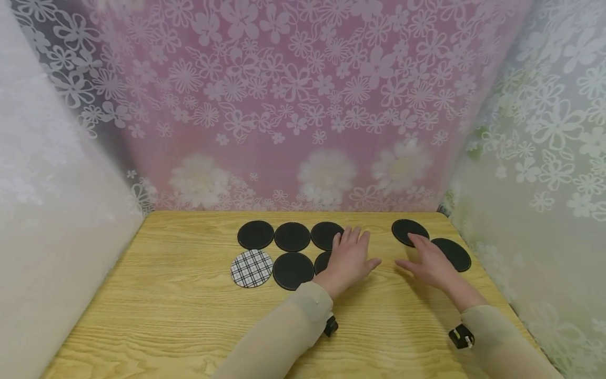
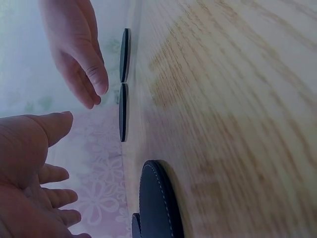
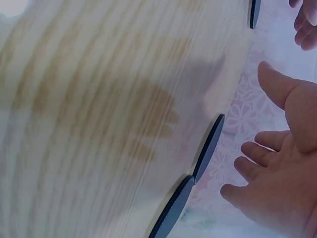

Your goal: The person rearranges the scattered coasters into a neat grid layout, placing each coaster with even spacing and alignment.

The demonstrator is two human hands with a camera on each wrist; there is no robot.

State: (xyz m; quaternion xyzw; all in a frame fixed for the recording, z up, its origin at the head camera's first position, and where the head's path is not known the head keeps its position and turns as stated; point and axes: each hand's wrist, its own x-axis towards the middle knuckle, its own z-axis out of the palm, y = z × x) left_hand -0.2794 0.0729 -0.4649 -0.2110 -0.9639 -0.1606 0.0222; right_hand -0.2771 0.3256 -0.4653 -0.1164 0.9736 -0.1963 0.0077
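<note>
My left hand (image 1: pixel 347 258) hovers over the right end of two rows of round black coasters, its fingers spread and holding nothing. It partly covers the top-right coaster (image 1: pixel 325 235) and the lower-right coaster (image 1: pixel 322 261). My right hand (image 1: pixel 427 262) hangs empty above the table beside two more black coasters, one farther back (image 1: pixel 408 231) and one to the right (image 1: pixel 454 255). In the left wrist view, a stitched edge shows on the nearest coaster (image 2: pixel 157 201). One coaster in the front row lies plaid side up (image 1: pixel 252 268), white with black lines.
The wooden table (image 1: pixel 180 316) runs back to a pink flowered curtain (image 1: pixel 293 105). Pale flowered curtains hang along the left (image 1: pixel 61 200) and right (image 1: pixel 544 173) sides. Other black coasters in the rows are at the back left (image 1: pixel 255 235), back middle (image 1: pixel 292 237) and front middle (image 1: pixel 293 271).
</note>
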